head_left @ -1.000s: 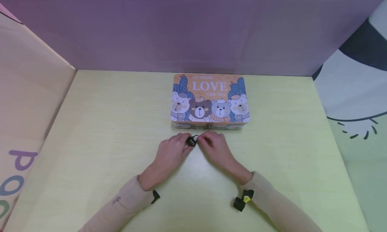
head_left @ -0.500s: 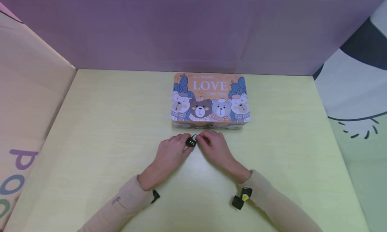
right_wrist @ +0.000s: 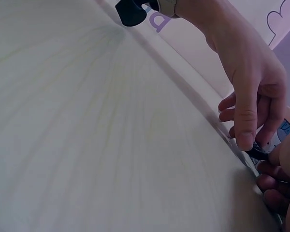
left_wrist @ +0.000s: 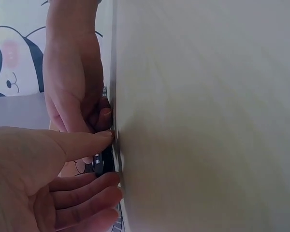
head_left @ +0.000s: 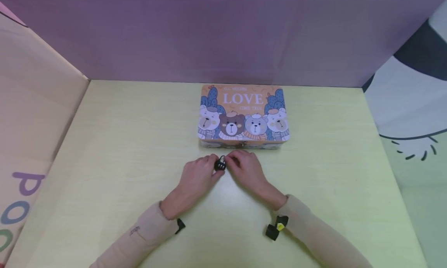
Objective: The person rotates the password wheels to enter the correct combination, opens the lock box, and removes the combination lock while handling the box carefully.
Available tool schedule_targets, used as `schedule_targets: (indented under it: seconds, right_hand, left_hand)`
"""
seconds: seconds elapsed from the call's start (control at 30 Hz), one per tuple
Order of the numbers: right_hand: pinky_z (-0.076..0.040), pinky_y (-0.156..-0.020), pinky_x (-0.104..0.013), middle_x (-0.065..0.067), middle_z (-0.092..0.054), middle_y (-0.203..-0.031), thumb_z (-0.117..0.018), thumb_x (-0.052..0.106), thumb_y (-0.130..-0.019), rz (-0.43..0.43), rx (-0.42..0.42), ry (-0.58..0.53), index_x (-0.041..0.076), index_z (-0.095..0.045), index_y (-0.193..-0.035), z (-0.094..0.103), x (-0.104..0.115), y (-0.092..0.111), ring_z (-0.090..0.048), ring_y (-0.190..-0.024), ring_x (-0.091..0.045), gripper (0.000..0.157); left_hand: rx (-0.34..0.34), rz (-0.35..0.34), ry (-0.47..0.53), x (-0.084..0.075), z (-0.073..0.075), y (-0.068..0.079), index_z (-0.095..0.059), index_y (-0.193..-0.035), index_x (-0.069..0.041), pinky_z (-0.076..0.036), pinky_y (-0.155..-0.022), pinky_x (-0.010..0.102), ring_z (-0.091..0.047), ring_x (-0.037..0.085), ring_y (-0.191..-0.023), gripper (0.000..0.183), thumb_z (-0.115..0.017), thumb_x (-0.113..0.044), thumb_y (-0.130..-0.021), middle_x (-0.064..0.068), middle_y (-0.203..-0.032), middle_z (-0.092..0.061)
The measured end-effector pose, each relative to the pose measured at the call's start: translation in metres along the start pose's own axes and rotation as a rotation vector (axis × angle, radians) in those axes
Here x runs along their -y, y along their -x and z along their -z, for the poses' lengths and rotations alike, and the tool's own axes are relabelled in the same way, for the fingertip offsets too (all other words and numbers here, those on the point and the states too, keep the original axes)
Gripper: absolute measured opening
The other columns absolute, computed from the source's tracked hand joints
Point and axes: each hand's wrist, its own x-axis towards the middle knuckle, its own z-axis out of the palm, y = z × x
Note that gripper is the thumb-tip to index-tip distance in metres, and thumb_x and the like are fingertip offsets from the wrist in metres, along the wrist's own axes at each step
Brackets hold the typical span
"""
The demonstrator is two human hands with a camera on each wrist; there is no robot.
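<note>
A small black combination padlock (head_left: 220,165) with a thin curved shackle is held low over the table, just in front of a tin box (head_left: 243,122). My left hand (head_left: 198,179) grips its body from the left between thumb and fingers. From the other side, curled fingertips of my right hand (head_left: 248,174) pinch at its right edge, by the shackle. Both wrist views show the padlock (right_wrist: 257,153) partly hidden among the fingers. The tin, printed with bears and "LOVE", has its lid down and a small metal clasp (head_left: 241,144) on the front.
The light wooden table (head_left: 139,120) meets a purple panel (head_left: 209,35) right behind the tin. Printed panels stand along the left and right sides. A black wrist-worn device (head_left: 274,231) hangs by the right sleeve.
The padlock has tilted a little, and its dials show more plainly. My right hand and wrist have shifted slightly left; the left hand and the tin stay nearly where they were.
</note>
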Motion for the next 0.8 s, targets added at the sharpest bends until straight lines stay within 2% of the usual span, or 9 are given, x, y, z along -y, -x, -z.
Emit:
schedule_targets:
  seconds: [0.37, 0.8]
  right_hand:
    - [-0.049, -0.074, -0.032, 0.003, -0.071, -0.085, -0.064, 0.025, -0.095, 0.038, -0.033, 0.052, 0.013, -0.072, -0.091, -0.0040, 0.0012, -0.0025, -0.060, -0.072, -0.010, 0.015]
    - [-0.046, -0.067, -0.029, 0.004, -0.068, -0.079, -0.066, 0.027, -0.093, 0.022, -0.045, 0.101, 0.014, -0.071, -0.087, -0.0053, 0.0044, -0.0040, -0.056, -0.067, -0.010, 0.015]
  left_hand:
    - [0.015, 0.019, -0.052, -0.0005, -0.0003, -0.0002, -0.065, -0.092, -0.005, -0.039, -0.041, 0.021, -0.050, 0.011, -0.053, 0.038, -0.077, -0.039, -0.084, 0.001, -0.069, -0.062]
    - [0.028, 0.035, -0.091, -0.0011, -0.0001, -0.0009, -0.064, -0.090, -0.005, -0.040, -0.041, 0.022, -0.051, 0.012, -0.052, 0.040, -0.075, -0.043, -0.084, 0.002, -0.069, -0.062]
